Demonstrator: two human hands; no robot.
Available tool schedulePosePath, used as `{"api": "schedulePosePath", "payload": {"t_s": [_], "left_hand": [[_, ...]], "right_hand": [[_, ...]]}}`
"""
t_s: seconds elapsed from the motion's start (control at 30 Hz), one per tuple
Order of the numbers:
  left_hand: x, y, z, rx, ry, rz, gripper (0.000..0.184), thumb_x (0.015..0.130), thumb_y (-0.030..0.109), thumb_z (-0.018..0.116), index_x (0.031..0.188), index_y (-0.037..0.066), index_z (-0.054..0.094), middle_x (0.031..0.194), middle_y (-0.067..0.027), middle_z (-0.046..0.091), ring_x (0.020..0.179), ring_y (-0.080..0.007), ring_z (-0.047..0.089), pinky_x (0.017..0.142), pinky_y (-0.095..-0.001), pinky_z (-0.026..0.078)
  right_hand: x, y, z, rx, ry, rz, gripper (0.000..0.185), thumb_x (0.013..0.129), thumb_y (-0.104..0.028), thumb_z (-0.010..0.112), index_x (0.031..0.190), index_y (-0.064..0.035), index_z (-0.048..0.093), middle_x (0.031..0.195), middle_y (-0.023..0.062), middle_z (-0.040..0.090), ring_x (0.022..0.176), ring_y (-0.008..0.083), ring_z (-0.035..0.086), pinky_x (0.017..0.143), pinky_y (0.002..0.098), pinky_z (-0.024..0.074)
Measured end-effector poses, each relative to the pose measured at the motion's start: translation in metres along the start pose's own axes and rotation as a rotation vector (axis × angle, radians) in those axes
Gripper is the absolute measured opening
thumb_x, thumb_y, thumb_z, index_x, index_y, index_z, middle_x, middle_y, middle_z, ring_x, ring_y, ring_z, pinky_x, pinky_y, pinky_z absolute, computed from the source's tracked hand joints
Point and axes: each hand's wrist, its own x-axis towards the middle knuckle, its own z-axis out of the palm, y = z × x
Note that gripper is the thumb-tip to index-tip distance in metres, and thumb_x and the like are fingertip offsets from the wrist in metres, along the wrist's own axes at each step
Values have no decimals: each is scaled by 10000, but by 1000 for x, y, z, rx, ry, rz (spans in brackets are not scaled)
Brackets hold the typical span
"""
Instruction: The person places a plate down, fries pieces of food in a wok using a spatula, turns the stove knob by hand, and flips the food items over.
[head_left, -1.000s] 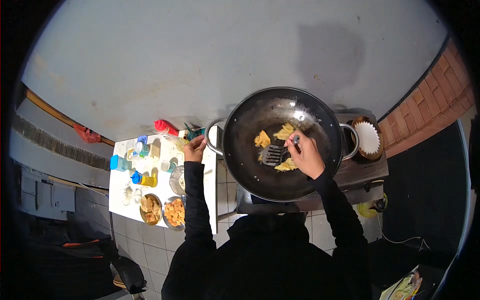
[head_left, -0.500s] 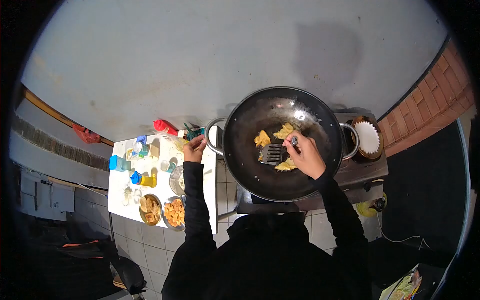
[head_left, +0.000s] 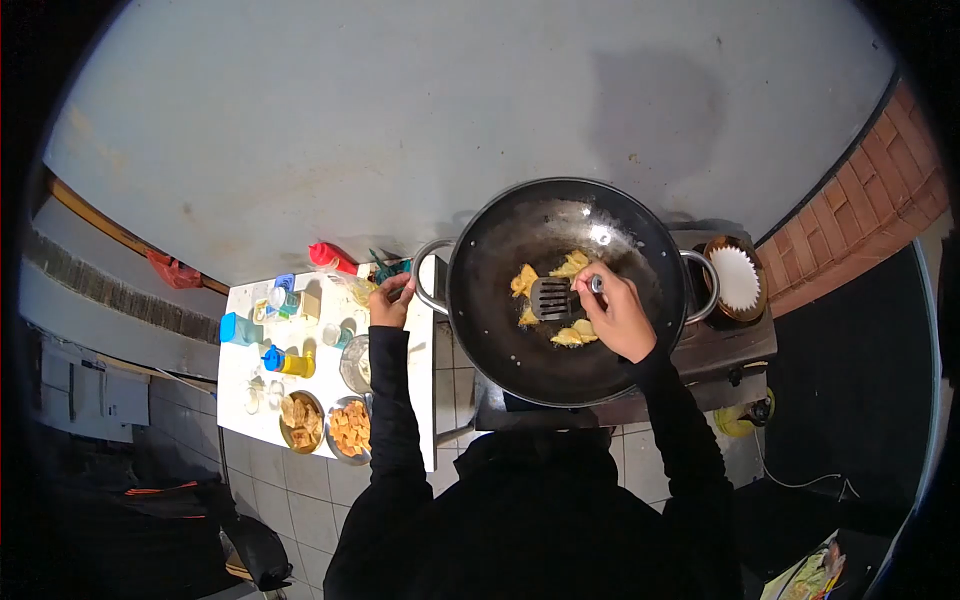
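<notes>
A large dark wok [head_left: 540, 375] with two metal loop handles stands on the stove. At its left handle [head_left: 424, 272], my left hand [head_left: 390, 302] is closed, fingertips gripping the loop's outer side. My right hand [head_left: 622, 318], over the middle of the wok, is wrapped round the handle of a slotted spatula [head_left: 553, 299]. The spatula's dark head is low in the wok, among several golden fried pieces [head_left: 573, 334]. One piece [head_left: 523, 281] lies just left of the head, and another [head_left: 570, 264] lies above it. Part of a piece is hidden under the spatula.
On the left, a white table [head_left: 405, 420] holds a bowl of orange-brown chunks [head_left: 351, 428], a bowl of browned pieces [head_left: 301, 420], a yellow bottle [head_left: 290, 362] and a red bottle [head_left: 330, 256]. A paper-lined basket [head_left: 736, 278] stands right of the wok.
The spatula has shifted slightly right and up in the wok with my right hand. The lower fried piece is now more visible. My left hand stays at the handle.
</notes>
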Motion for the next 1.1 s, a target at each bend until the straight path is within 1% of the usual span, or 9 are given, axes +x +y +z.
{"api": "schedulePosePath", "payload": {"t_s": [0.2,0.4,0.47,0.53,0.57,0.67,0.7,0.87,1.1], "left_hand": [[0,-2,1,-62,-1,-35,278,841,152,703,1036,-33,634,904,-80,664,818,-131,624,768,-254,491],[-5,6,1,-75,-2,-32,265,855,143,685,1041,-38,631,911,-77,663,830,-122,621,766,-247,488],[-6,4,1,-60,-5,-40,265,862,145,677,1044,-41,629,916,-81,663,833,-124,621,767,-248,489],[-2,-4,1,-126,23,-21,270,875,153,661,1053,-47,624,930,-94,662,835,-132,623,765,-250,491],[-1,-8,0,-127,22,-20,270,875,153,661,1053,-47,624,930,-94,662,835,-132,623,765,-250,491],[-1,-10,-2,-115,43,-25,273,882,158,650,1062,-47,622,942,-105,662,844,-141,625,770,-254,493],[-1,-10,-2,-122,49,-21,271,882,155,650,1062,-46,623,945,-106,663,845,-143,626,772,-256,494],[-1,-8,-2,-106,45,-7,280,876,140,653,1062,-67,620,924,-128,662,841,-158,624,772,-278,508],[-4,4,1,-67,21,2,254,839,121,692,1030,-38,641,924,-100,666,858,-148,623,766,-273,499]], "right_hand": [[0,12,8,-47,-16,-54,83,863,-51,558,897,10,512,754,184,576,700,386,578,609,365,438],[3,9,-5,-6,12,18,73,863,-51,560,885,1,513,708,172,553,626,336,569,563,354,415],[6,11,-13,-36,49,-65,70,862,-51,562,885,-5,515,687,155,555,557,278,556,525,347,397],[7,16,-23,-110,64,-43,34,911,-22,523,895,4,510,749,70,597,572,60,478,487,224,355],[7,17,-27,-121,89,-28,23,909,-15,518,890,-3,513,735,55,592,543,49,441,475,224,330],[8,10,-39,-162,128,-60,21,904,-10,516,884,-13,517,731,36,589,517,39,398,470,221,310],[9,9,-41,-168,176,-64,48,861,-33,569,874,-27,523,653,104,560,461,164,482,460,296,351],[5,15,-60,-249,185,-49,48,860,-50,575,858,-36,529,568,95,477,444,127,434,449,296,324],[-2,17,-86,-376,288,-55,106,897,-136,560,879,-35,534,518,103,412,441,195,403,463,332,321]]}}
